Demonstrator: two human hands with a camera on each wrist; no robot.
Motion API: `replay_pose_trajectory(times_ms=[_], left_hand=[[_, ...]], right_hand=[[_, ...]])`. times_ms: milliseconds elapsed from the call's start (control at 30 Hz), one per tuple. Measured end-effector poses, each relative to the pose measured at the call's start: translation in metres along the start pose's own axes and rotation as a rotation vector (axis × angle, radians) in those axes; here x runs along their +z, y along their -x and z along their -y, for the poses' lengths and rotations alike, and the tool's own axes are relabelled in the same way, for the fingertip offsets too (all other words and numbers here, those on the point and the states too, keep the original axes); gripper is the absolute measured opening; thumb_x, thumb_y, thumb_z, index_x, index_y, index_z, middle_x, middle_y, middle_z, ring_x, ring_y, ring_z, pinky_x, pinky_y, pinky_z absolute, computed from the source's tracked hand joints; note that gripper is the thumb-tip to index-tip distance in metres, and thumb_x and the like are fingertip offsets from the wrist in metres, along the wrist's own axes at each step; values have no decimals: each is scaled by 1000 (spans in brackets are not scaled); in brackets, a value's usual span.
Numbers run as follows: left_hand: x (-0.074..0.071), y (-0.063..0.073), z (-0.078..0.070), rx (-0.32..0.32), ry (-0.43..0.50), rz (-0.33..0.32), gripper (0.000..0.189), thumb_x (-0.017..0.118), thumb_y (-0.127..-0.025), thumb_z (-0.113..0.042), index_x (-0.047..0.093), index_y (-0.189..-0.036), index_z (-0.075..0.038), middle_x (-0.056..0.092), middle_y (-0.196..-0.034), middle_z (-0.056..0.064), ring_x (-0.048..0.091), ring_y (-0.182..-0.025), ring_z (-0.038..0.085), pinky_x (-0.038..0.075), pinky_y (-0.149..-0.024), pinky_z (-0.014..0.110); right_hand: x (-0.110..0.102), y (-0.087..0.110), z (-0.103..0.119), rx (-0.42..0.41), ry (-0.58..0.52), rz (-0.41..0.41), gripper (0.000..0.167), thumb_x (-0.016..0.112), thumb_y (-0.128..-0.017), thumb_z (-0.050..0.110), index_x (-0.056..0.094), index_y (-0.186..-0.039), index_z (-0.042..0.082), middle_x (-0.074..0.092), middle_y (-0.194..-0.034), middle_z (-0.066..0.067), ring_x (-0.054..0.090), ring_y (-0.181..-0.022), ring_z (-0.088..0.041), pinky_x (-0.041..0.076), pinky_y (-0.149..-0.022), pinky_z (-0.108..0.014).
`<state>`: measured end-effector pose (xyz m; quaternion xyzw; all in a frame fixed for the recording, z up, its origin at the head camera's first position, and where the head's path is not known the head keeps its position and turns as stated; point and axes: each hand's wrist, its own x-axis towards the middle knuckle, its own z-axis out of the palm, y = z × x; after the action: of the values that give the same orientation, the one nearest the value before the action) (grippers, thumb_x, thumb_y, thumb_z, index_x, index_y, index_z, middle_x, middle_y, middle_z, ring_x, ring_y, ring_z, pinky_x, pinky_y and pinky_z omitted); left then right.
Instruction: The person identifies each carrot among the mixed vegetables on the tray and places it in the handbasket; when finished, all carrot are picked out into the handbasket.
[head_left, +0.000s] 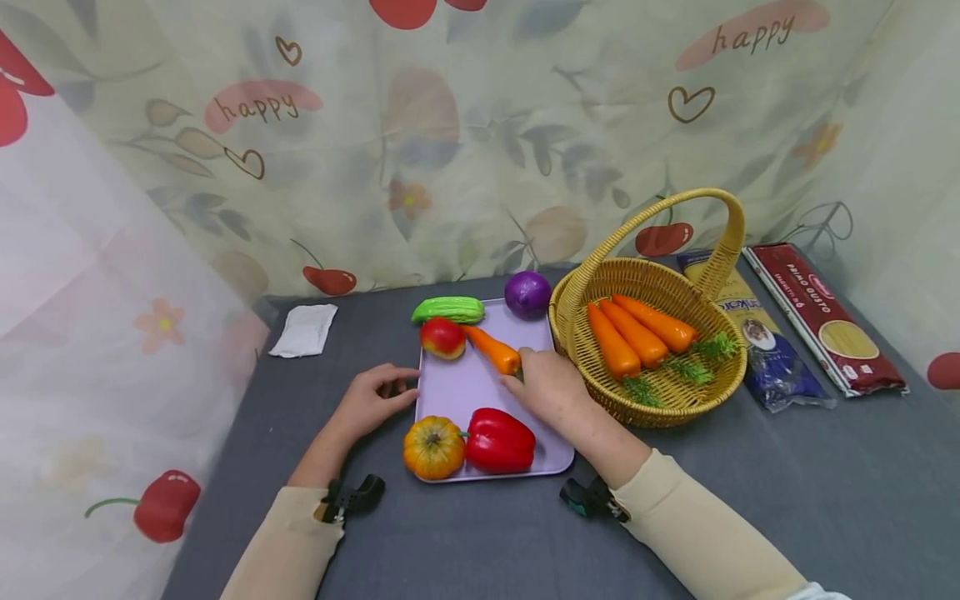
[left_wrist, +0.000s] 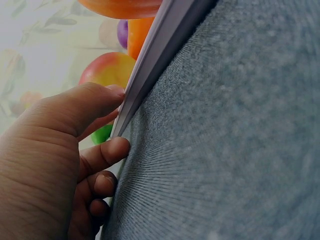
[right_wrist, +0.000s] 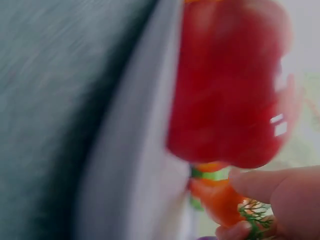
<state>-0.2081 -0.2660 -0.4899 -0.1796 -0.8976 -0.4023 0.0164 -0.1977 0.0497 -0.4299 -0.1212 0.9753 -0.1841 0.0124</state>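
Carrot [head_left: 492, 350] lies on the lilac tray [head_left: 457, 390], slender and bright orange, tapering toward the far left, with its green leafy top at the near end under the right hand [head_left: 551, 385]. That hand's fingers [right_wrist: 260, 184] curl round the leafy end and pinch it; the right wrist view, though blurred, shows thumb and fingertip closed on orange and green. The left hand [head_left: 369, 402] rests at the tray's left edge, its fingers [left_wrist: 107, 152] lightly bent, thumb on top of the rim and fingertips against its underside, on the grey surface [head_left: 450, 533].

A red-yellow apple [head_left: 443, 337] sits just beside the carrot's tip, a green cucumber [head_left: 448, 310] beyond it, a purple onion [head_left: 528, 293] at the far right corner. A red pepper [head_left: 499, 440] and a small pumpkin [head_left: 433, 447] sit at the near edge, touching. Right of the tray stands a wicker basket [head_left: 577, 292] with three more carrots [head_left: 636, 333]; its rim is close to the right hand. Two pasta packets [head_left: 821, 321] lie further right, a white cloth [head_left: 304, 330] far left.
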Motion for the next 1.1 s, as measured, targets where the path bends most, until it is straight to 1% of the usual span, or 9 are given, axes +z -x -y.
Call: replay_pose_trajectory(times_ms=[100, 367, 567, 733, 800, 867, 933, 1000, 1100], left_hand=[[-1, 0, -1, 2, 2, 2, 28, 80, -92, -22, 76, -119, -16, 59, -87, -1, 51, -75, 21, 40, -66, 30], [-1, 1, 0, 13, 2, 1, 29, 80, -92, -20, 76, -120, -16, 59, -88, -1, 51, -76, 20, 40, -65, 29], [0, 0, -2, -5, 2, 7, 29, 80, -92, -22, 76, -120, -16, 59, -88, -1, 51, -76, 21, 40, -66, 30], [-1, 0, -3, -13, -4, 9, 28, 79, -93, -23, 76, -120, -17, 59, -88, -1, 51, -76, 21, 40, -66, 30], [-1, 1, -3, -9, -3, 7, 28, 79, -93, -22, 76, -120, -17, 59, -87, -1, 51, -76, 21, 40, -66, 31], [0, 1, -2, -4, -5, 5, 28, 80, -92, -21, 76, -120, -17, 59, -87, -1, 51, -75, 21, 40, -66, 30], [0, 1, 0, 5, -9, 0, 28, 80, -92, -21, 76, -119, -16, 59, -87, -1, 51, -75, 20, 40, -65, 30], [0, 1, 0, 8, -12, -2, 28, 80, -92, -21, 76, -119, -17, 59, -86, -1, 51, -75, 20, 40, -65, 30], [0, 0, 0, 14, -11, -4, 28, 80, -92, -20, 76, -119, -17, 59, -86, -2, 51, -74, 19, 40, -65, 29]], right_hand=[[-12, 8, 7, -14, 3, -45, 43, 71, -96, 46, 69, -105, 4, 64, -80, -10, 60, -68, -25, 51, -62, -40], [-60, 40, 26, -69, -50, -91, 47, 71, -93, 44, 71, -122, 7, 70, -88, -5, 59, -73, -22, 50, -66, -37], [-95, 70, 30, -110, -182, -147, 49, 75, -90, 39, 70, -130, 11, 59, -71, 3, 50, -65, -17, 42, -60, -33], [-120, 95, 24, -159, -295, -245, 49, 79, -88, 32, 71, -132, 12, 66, -81, 2, 45, -59, -15, 38, -55, -33], [-130, 104, 21, -184, -335, -294, 48, 81, -87, 28, 72, -131, 12, 71, -91, 1, 50, -63, -14, 42, -57, -33], [-139, 112, 16, -209, -355, -341, 47, 82, -86, 26, 72, -130, 13, 72, -95, 1, 56, -72, -15, 47, -63, -36], [-147, 120, 11, -230, -377, -386, 46, 84, -86, 24, 73, -129, 13, 74, -106, -2, 62, -86, -19, 53, -72, -40], [-156, 127, 5, -242, -393, -431, 47, 85, -85, 22, 73, -130, 13, 74, -114, -6, 66, -94, -22, 55, -78, -34], [-168, 139, -6, -242, -415, -497, 49, 87, -83, 16, 73, -130, 12, 74, -111, -9, 65, -87, -20, 53, -72, -21]])
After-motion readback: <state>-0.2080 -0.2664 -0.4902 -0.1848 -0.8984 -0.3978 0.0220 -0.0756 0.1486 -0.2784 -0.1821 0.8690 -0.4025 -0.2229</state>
